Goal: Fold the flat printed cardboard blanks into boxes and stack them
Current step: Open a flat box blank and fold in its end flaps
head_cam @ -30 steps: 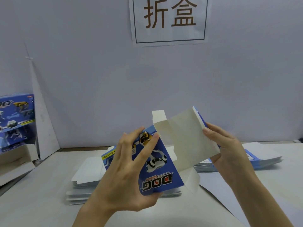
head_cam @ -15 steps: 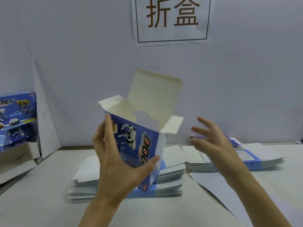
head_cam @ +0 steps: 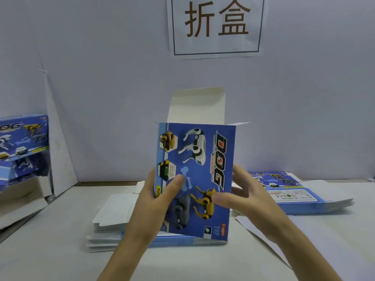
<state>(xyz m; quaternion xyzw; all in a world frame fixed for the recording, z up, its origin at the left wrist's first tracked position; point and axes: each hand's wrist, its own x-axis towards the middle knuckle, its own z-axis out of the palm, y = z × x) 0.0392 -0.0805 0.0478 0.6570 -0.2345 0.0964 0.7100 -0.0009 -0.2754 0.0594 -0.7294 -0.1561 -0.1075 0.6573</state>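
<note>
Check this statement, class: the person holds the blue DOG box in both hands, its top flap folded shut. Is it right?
No. The head view shows the top flap standing open above the blue DOG box, not folded shut. The left hand and right hand do hold it.

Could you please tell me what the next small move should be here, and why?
Probably fold the top flap down to close the box: the left hand and right hand hold it upright, and the flap stands open.
</note>
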